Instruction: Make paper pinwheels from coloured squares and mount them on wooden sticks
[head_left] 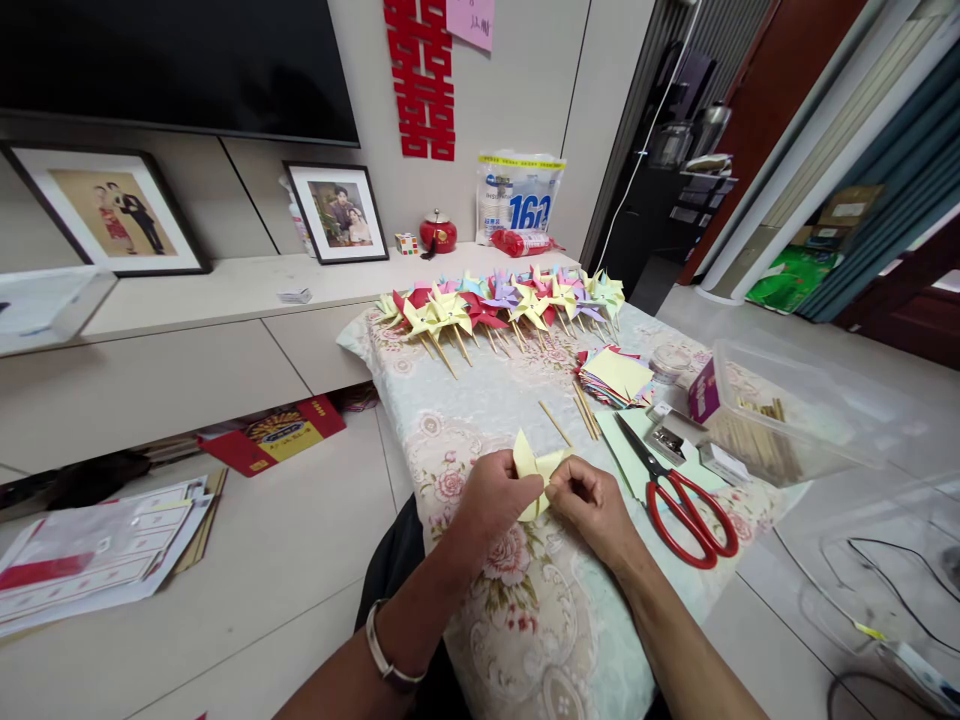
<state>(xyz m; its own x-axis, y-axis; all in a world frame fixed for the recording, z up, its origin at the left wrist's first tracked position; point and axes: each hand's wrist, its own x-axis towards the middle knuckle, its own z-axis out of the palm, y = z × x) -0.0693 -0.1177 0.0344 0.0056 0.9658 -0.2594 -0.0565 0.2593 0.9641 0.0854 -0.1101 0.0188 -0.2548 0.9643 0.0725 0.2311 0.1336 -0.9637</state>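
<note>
A pale yellow paper pinwheel (531, 466), partly folded with its points curling up, is held between both hands above the flowered tablecloth. My left hand (501, 492) grips its left side, thumb pressed on the paper. On the other side my right hand (590, 500) pinches the paper's edge; whether a small pin is in those fingertips cannot be made out. Just beyond lie loose wooden sticks (585, 410). To the right, red-handled scissors (675, 495) rest on pale green paper (619, 445), beside a small open box of metal pins (675, 440).
Finished pinwheels (510, 300) on sticks crowd the table's far end. A stack of coloured paper squares (616, 376) sits near a round clear container (670, 362). At the right edge stands a clear plastic bin (795, 410) with wooden sticks. Cables (900, 555) lie on the floor.
</note>
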